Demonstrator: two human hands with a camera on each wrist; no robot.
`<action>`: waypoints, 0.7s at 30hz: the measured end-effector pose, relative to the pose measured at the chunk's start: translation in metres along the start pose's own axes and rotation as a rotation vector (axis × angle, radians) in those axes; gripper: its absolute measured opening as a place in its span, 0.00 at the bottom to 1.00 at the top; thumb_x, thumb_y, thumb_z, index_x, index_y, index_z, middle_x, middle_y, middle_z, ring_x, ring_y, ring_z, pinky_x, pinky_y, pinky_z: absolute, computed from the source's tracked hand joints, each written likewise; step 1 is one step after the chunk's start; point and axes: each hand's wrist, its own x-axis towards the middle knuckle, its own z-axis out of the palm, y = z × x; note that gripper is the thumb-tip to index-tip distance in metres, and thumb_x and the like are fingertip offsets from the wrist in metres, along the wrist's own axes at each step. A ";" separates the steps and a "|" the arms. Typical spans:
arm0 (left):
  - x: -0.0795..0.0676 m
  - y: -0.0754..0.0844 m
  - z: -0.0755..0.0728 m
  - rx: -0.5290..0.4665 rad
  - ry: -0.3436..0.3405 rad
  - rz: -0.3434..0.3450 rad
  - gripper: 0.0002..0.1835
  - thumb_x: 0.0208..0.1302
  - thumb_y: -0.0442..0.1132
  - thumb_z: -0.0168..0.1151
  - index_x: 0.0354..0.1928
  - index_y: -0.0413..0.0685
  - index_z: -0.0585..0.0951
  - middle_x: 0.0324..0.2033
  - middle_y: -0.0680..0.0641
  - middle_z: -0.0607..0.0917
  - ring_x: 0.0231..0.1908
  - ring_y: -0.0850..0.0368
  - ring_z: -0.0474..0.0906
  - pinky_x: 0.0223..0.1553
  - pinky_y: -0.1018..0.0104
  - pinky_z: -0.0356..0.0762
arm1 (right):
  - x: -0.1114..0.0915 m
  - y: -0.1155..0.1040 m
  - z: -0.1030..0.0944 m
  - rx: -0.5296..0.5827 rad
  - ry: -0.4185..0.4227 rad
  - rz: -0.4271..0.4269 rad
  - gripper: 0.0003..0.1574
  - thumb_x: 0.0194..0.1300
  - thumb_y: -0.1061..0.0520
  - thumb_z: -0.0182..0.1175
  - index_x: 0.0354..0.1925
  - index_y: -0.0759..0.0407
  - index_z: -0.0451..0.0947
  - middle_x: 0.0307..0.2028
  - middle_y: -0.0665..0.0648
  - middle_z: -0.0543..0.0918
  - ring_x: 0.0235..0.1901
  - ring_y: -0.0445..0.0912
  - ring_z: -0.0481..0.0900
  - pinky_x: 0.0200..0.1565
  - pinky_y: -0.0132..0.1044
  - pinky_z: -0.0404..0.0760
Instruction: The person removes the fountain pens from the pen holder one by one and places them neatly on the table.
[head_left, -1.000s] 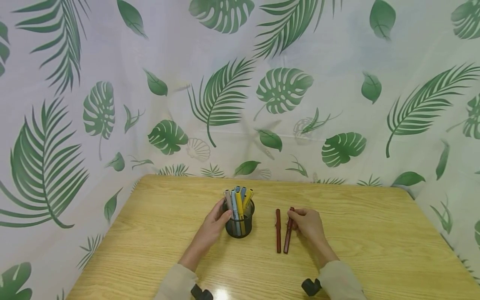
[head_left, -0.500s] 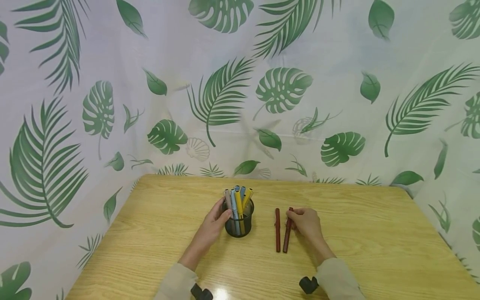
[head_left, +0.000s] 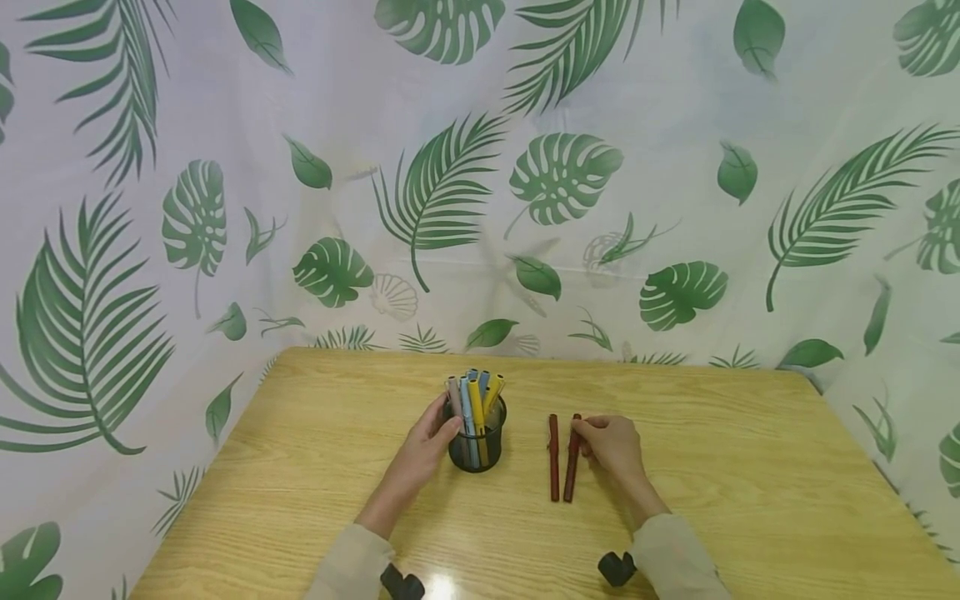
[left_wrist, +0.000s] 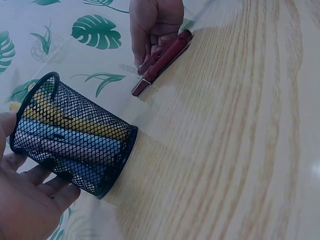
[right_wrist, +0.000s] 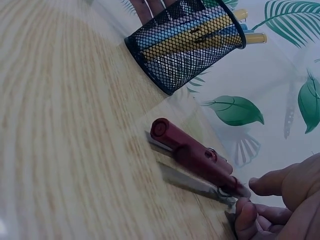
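A black mesh pen holder (head_left: pixel 476 454) stands upright on the wooden table, with several grey, blue and yellow pens (head_left: pixel 477 408) in it. My left hand (head_left: pixel 422 454) holds it from the left, thumb near the rim and fingers round its side, as the left wrist view shows. To the right of the holder lie two dark red pens with clips, side by side. My right hand (head_left: pixel 615 450) pinches the far end of the right-hand red pen (head_left: pixel 572 467). The other red pen (head_left: pixel 553 458) lies just left of it, untouched. Their far ends stand slightly wider apart than their near ends.
The wooden table (head_left: pixel 750 467) reaches to a white cloth backdrop (head_left: pixel 600 317) printed with green leaves, behind and at both sides. A black device (head_left: pixel 401 583) sits by the left wrist and another black device (head_left: pixel 617 569) by the right wrist.
My right hand has shifted slightly left with the right-hand red pen, narrowing the gap between the two pens. My left hand and the pen holder have stayed in place.
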 end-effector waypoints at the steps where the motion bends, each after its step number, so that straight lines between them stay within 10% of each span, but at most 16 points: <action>1: 0.000 0.000 0.000 0.000 0.000 0.000 0.38 0.81 0.50 0.53 0.83 0.46 0.51 0.80 0.36 0.52 0.79 0.39 0.47 0.76 0.42 0.51 | 0.000 0.000 0.000 0.003 0.001 -0.001 0.18 0.73 0.59 0.64 0.46 0.76 0.84 0.21 0.55 0.83 0.21 0.41 0.78 0.22 0.29 0.74; 21: 0.000 0.000 0.000 -0.012 0.000 -0.003 0.37 0.82 0.49 0.53 0.83 0.47 0.51 0.80 0.37 0.51 0.79 0.39 0.47 0.76 0.43 0.50 | -0.008 -0.009 0.001 0.014 0.010 -0.053 0.23 0.76 0.58 0.57 0.57 0.77 0.79 0.41 0.69 0.87 0.33 0.49 0.86 0.36 0.34 0.85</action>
